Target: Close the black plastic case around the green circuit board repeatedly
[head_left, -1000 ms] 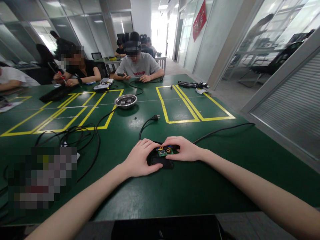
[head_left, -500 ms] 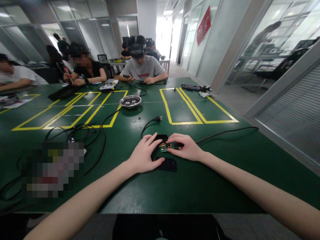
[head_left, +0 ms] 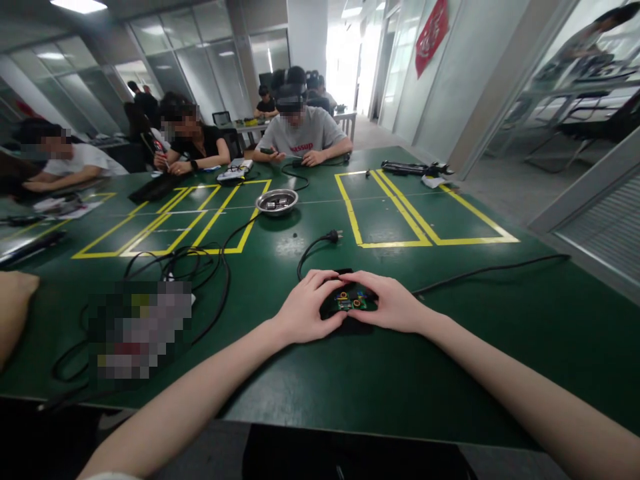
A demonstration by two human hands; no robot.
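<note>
A small green circuit board (head_left: 345, 305) with copper-coloured coils lies between my hands, set in or over a black plastic casing (head_left: 370, 304). My left hand (head_left: 311, 307) is curved around the casing's left end, fingers at the far edge and thumb at the near edge. From the right, my right hand (head_left: 397, 303) pinches across the board with its fingertips and thumb. Both thumbs almost meet at the near side. A flat black cover piece (head_left: 361, 328) lies just in front, partly under the hands. The fingers hide much of the casing.
A black power plug (head_left: 334, 236) on a cable lies beyond my hands. Farther off stands a metal bowl (head_left: 277, 202) with metal parts. Coiled cables (head_left: 185, 267) and a blurred-out object (head_left: 145, 330) are at left. Another person's arm (head_left: 17, 307) rests at the left edge; several people sit across the table.
The view has swung left. My hands have come closer together around the board, which now sits lower, within the casing's outline. My left hand has closed in around the casing.
</note>
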